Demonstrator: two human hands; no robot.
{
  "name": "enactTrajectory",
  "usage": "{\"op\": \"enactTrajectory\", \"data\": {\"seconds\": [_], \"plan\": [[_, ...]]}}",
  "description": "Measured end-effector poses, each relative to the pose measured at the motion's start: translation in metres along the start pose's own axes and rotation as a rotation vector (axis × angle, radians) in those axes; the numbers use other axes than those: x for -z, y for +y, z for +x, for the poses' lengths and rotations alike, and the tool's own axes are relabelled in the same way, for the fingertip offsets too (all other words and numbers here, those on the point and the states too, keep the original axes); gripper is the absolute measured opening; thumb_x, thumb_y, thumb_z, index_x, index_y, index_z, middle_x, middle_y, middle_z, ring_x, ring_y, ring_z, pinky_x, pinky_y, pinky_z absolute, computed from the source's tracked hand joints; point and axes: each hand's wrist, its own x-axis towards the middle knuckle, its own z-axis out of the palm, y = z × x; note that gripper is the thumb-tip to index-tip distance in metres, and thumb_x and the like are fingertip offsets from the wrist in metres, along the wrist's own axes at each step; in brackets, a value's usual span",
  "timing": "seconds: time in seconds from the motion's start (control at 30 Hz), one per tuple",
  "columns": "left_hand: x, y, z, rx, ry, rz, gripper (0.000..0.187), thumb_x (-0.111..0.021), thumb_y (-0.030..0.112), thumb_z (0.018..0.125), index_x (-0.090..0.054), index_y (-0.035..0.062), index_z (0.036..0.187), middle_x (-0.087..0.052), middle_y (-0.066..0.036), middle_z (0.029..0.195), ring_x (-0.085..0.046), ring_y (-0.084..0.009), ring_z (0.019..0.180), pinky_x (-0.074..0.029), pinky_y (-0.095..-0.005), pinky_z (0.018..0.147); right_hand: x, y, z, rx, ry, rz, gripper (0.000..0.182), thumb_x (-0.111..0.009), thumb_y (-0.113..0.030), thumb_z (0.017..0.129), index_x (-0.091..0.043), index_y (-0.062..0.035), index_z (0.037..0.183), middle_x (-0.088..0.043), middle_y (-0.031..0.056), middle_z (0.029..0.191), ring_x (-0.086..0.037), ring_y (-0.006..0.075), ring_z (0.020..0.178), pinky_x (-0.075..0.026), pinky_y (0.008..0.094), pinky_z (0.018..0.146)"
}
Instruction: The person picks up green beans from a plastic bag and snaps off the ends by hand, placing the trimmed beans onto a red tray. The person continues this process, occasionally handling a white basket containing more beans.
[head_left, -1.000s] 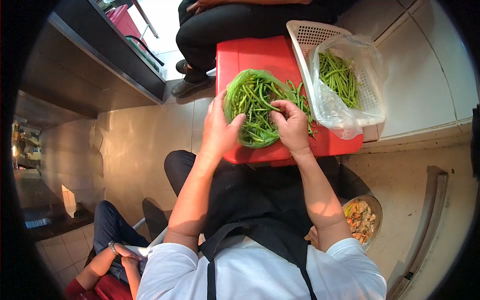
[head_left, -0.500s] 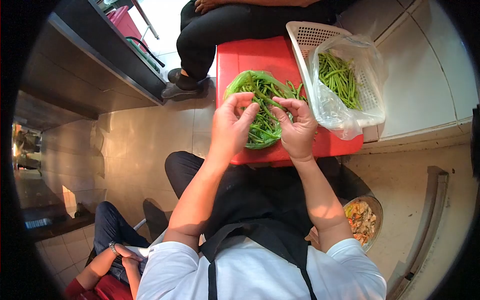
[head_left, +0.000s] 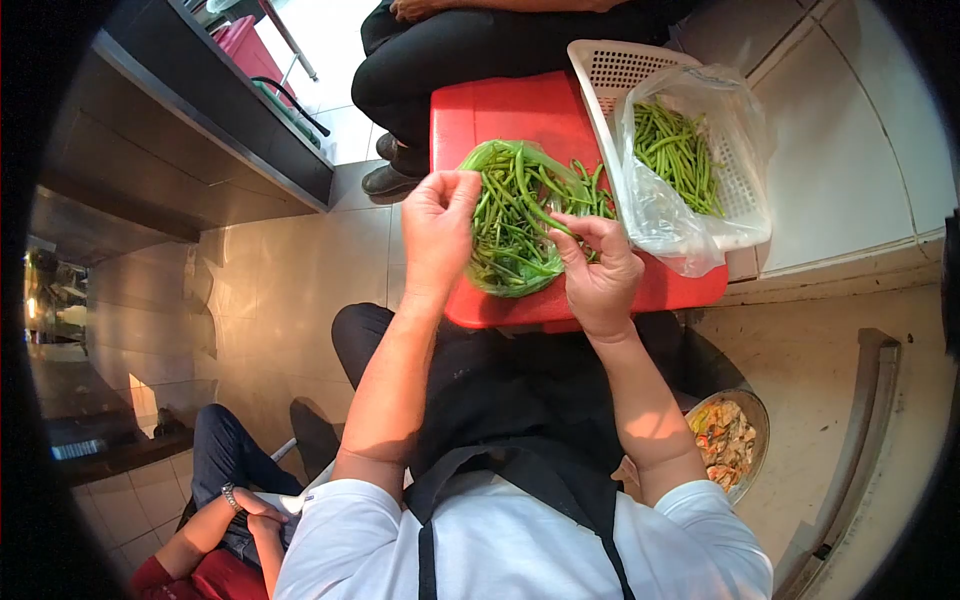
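Note:
My right hand (head_left: 603, 280) pinches the lower end of a long green bean (head_left: 538, 210) between thumb and fingers, above an open green plastic bag (head_left: 512, 288). More green beans (head_left: 505, 225) fill the bag. My left hand (head_left: 437, 235) is closed in a pinch at the bag's left edge; whatever its fingertips hold, if anything, is hidden. The bag rests on a red surface (head_left: 500, 108). Some beans (head_left: 597, 190) lie beside it on the right, against a white plastic basket (head_left: 597, 115).
Inside the basket, a clear plastic bag (head_left: 740, 95) holds several green beans (head_left: 675, 160). A person's dark-clad leg (head_left: 440, 75) is beyond the red surface. Another person's folded hands (head_left: 255, 508) show at lower left. A round container of food scraps (head_left: 725, 445) stands at lower right.
My left hand has moved left, away from the bean and over to the bag's edge, its fingers now closed. My right hand has shifted slightly down and right, still on the bean.

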Motion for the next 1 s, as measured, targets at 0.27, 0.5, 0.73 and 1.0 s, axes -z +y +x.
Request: {"op": "enactTrajectory", "data": {"seconds": [0.27,0.5,0.73,1.0], "plan": [[-0.009,0.014,-0.025,0.185,-0.303,-0.176,0.023,-0.066,0.016,0.101,-0.068,0.0003,0.116,-0.058,0.008,0.080,-0.044,-0.0023,0.065,-0.035,-0.0196,0.059,0.001,-0.003,-0.002,-0.234,0.064,0.469,0.021,-0.074,0.001,0.091,-0.058,-0.0012,0.104,-0.073,0.0140,0.108,-0.070,0.0180,0.102,-0.056,0.0297,0.090],[-0.019,0.021,-0.034,0.249,-0.456,-0.454,0.020,-0.067,0.015,0.100,-0.067,0.0028,0.116,-0.060,0.004,0.085,-0.046,-0.0047,0.068,-0.037,-0.0198,0.061,-0.003,-0.009,-0.011,-0.371,0.028,0.528,0.017,-0.073,-0.002,0.093,-0.058,-0.0020,0.100,-0.072,0.0057,0.096,-0.069,0.0103,0.092,-0.055,0.0244,0.082],[-0.020,0.024,-0.036,0.333,-0.369,-0.603,0.016,-0.066,0.014,0.100,-0.065,0.0053,0.113,-0.062,0.003,0.093,-0.051,-0.0065,0.071,-0.040,-0.0212,0.062,-0.007,-0.017,-0.012,-0.350,0.004,0.534,0.015,-0.073,-0.003,0.093,-0.059,-0.0011,0.099,-0.071,0.0047,0.094,-0.067,0.0088,0.085,-0.054,0.0225,0.077],[0.000,0.015,0.004,0.196,-0.098,-0.487,0.012,-0.061,0.018,0.103,-0.060,0.0082,0.095,-0.054,0.002,0.076,-0.046,-0.0067,0.063,-0.037,-0.0215,0.057,0.005,-0.004,-0.022,-0.302,-0.021,0.403,0.015,-0.071,-0.003,0.095,-0.057,-0.0013,0.099,-0.073,0.0097,0.094,-0.070,0.0129,0.085,-0.056,0.0256,0.080]]}}
